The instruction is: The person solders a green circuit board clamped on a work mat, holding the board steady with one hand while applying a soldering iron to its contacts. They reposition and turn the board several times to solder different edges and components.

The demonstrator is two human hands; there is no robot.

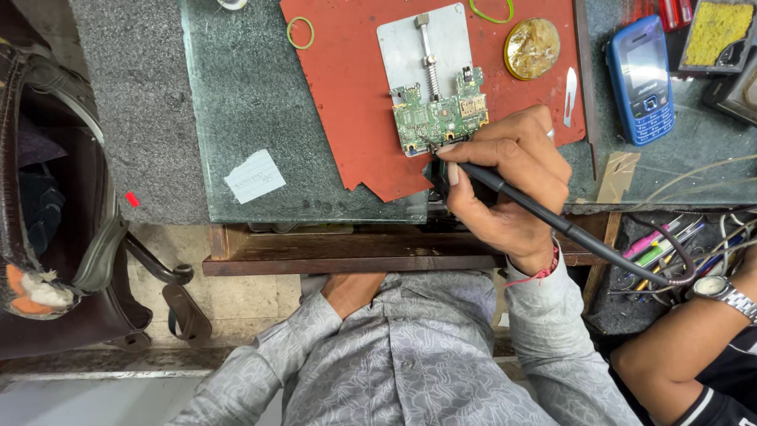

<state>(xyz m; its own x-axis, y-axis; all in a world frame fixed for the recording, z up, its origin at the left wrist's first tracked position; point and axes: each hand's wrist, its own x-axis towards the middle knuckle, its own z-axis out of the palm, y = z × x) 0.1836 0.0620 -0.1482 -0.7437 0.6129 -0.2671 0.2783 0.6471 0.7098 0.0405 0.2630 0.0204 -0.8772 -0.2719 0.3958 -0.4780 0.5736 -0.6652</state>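
My right hand (509,177) grips a black soldering iron (552,225) like a pen, its tip touching the lower edge of a green circuit board (438,118). The board is clamped in a silver metal holder plate (422,43) lying on a red mat (355,87). My left hand (351,290) rests low against my grey patterned shirt, below the table edge; its fingers are mostly hidden and it appears to hold nothing.
A glass sheet (252,102) covers the bench. Nearby lie a blue keypad phone (643,79), a round brass tin (532,49), a small blade (570,96), green rubber bands (300,33), a paper scrap (254,177). Another person's arm with a wristwatch (721,293) is at right.
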